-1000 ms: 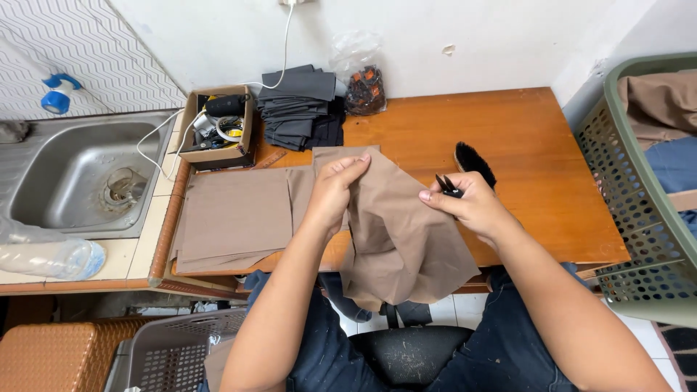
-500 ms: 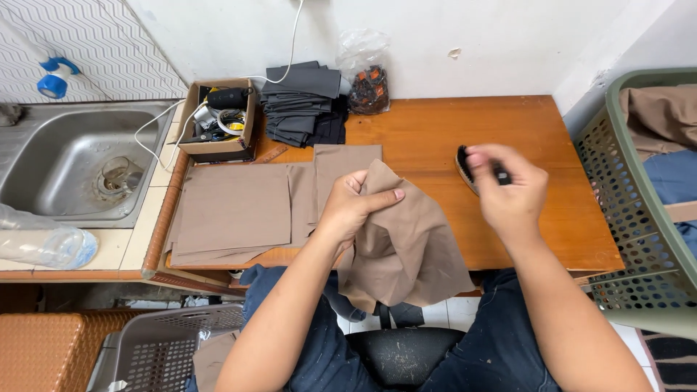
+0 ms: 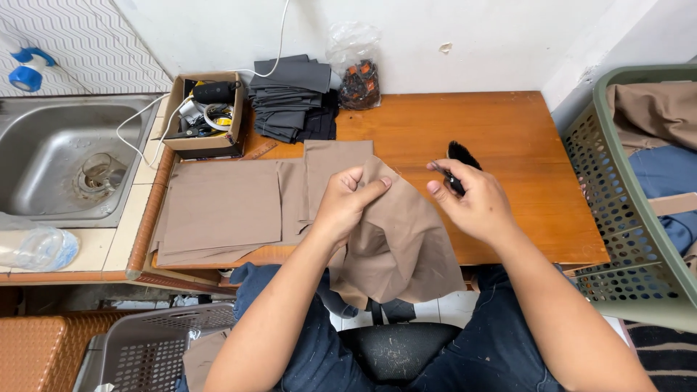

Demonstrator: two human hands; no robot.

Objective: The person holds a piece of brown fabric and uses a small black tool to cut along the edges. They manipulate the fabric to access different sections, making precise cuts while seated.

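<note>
Two hands busy: my left hand (image 3: 347, 203) has its fingers pinching the brown cloth piece (image 3: 396, 247), my right hand (image 3: 475, 199) grips small black snips (image 3: 451, 180) above the tabletop (image 3: 523, 145).

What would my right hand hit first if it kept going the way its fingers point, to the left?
Most likely the brown cloth held up by the left hand. The right hand, gripping a small dark tool, points at the cloth's upper edge, though depth is hard to judge.
</note>
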